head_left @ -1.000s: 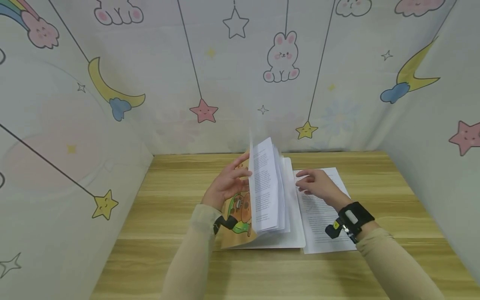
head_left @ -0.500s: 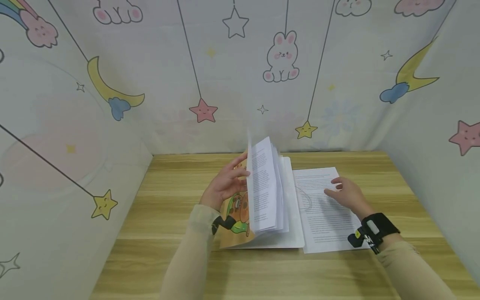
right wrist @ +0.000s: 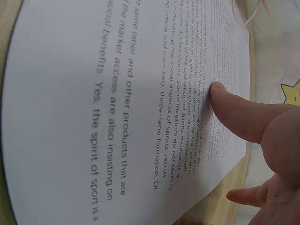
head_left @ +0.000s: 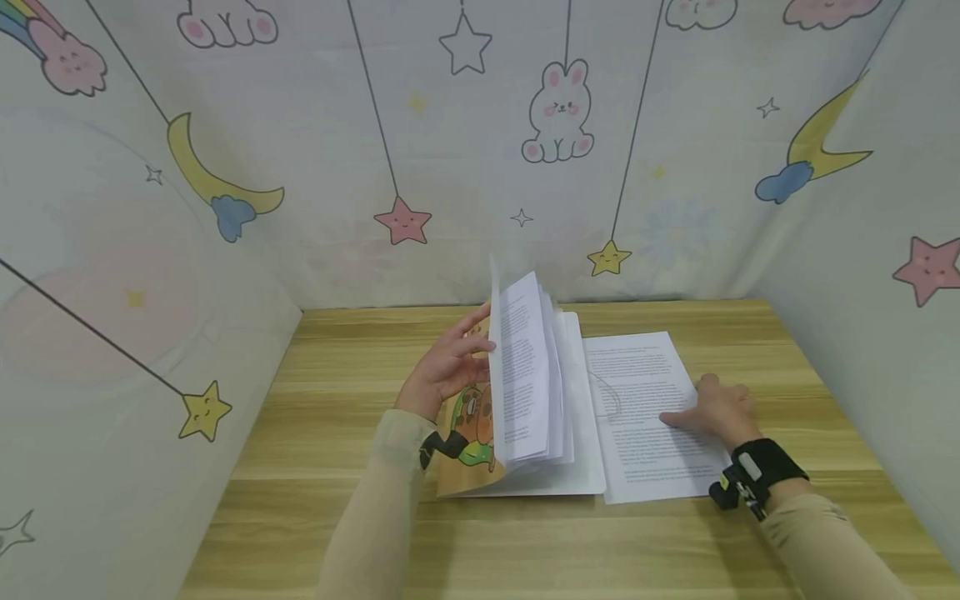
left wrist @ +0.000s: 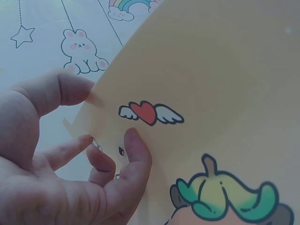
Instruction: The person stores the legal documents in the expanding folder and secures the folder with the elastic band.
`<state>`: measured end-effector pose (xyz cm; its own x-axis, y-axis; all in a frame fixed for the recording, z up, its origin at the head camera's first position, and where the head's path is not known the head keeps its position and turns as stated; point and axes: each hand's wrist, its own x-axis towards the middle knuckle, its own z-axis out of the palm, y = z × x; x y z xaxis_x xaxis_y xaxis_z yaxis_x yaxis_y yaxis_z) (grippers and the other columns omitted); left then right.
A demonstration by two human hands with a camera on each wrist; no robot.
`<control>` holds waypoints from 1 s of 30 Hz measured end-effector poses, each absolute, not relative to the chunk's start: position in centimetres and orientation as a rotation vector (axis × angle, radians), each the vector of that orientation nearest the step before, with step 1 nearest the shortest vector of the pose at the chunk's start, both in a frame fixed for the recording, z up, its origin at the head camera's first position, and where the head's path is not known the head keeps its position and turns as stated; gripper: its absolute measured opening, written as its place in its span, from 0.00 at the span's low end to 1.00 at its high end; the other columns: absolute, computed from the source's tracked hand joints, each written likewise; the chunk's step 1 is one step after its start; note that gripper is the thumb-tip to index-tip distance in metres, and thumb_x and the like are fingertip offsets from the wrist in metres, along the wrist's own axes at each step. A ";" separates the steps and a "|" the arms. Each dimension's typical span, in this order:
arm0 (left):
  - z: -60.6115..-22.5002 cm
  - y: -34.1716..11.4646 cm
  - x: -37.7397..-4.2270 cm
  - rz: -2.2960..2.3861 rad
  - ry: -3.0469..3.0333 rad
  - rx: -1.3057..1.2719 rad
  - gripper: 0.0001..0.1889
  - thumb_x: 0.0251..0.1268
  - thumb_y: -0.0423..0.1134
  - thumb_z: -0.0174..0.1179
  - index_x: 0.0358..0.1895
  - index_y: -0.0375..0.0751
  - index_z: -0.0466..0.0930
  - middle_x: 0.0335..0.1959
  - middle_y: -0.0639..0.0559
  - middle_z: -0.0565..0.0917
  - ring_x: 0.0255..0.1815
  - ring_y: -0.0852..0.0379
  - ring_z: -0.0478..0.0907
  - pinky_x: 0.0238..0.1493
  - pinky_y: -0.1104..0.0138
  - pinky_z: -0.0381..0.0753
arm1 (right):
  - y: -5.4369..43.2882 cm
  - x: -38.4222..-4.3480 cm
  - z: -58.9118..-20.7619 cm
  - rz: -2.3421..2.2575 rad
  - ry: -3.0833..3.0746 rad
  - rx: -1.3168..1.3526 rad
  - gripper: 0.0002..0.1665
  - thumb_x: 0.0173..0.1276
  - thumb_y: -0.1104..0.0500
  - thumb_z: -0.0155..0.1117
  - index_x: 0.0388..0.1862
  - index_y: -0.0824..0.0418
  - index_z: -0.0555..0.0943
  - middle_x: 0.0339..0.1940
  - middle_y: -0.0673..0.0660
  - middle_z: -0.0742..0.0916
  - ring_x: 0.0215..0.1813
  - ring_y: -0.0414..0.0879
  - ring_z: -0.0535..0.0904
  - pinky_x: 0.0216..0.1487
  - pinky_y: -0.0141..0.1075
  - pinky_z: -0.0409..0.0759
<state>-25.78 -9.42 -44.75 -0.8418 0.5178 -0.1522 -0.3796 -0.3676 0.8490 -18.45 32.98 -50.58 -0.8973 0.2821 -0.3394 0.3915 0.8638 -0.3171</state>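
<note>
A folder (head_left: 592, 400) of printed pages in clear sleeves stands half open, its orange cartoon cover (left wrist: 225, 70) raised upright. My left hand (head_left: 447, 367) holds that cover by its outer edge, several fingers against the printed outside. Right of the folder a printed sheet (head_left: 637, 417) lies flat, its left side meeting the folder's edge. My right hand (head_left: 720, 412) is spread at the sheet's right edge. In the right wrist view its thumb (right wrist: 248, 112) reaches over the text and appears to touch the paper, while another finger (right wrist: 248, 196) lies beyond the edge.
A thin loop of cord (head_left: 617, 396) lies from the folder over the sheet's left part. The wooden table (head_left: 322, 533) ends at a cartoon-printed cloth wall (head_left: 465, 150) behind. More printed wall stands left and right.
My right hand has moved rightward from the folder's edge, across the sheet, to the sheet's right edge, its fingers spreading. The left hand still holds the cover in much the same place.
</note>
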 end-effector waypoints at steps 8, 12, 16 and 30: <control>-44.6 -9.5 -25.9 2.209 1.351 0.199 0.42 0.68 0.23 0.53 0.84 0.55 0.58 0.75 0.28 0.63 0.54 0.37 0.76 0.43 0.57 0.84 | 32.5 -18.6 -50.6 -0.510 2.775 0.510 0.67 0.53 0.40 0.84 0.70 0.82 0.57 0.51 0.86 0.71 0.58 0.81 0.64 0.55 0.65 0.69; -44.7 -9.5 -25.9 2.207 1.347 0.199 0.42 0.67 0.23 0.54 0.84 0.55 0.58 0.76 0.27 0.62 0.54 0.36 0.76 0.42 0.57 0.84 | 32.4 -18.8 -50.7 -0.490 2.796 0.488 0.70 0.53 0.42 0.84 0.73 0.83 0.54 0.54 0.88 0.72 0.60 0.82 0.64 0.57 0.66 0.70; -44.7 -9.5 -25.9 2.206 1.346 0.201 0.42 0.68 0.23 0.54 0.84 0.55 0.58 0.76 0.27 0.61 0.54 0.37 0.77 0.41 0.57 0.84 | 32.3 -18.8 -50.8 -0.529 2.772 0.523 0.71 0.53 0.44 0.85 0.75 0.83 0.51 0.55 0.89 0.69 0.62 0.83 0.63 0.58 0.67 0.70; -44.5 -9.6 -25.8 2.210 1.350 0.173 0.41 0.69 0.23 0.54 0.84 0.55 0.59 0.75 0.28 0.63 0.51 0.39 0.77 0.40 0.58 0.84 | 32.4 -19.0 -50.1 -0.649 2.748 0.463 0.53 0.55 0.50 0.86 0.60 0.84 0.65 0.45 0.78 0.76 0.46 0.67 0.75 0.42 0.52 0.78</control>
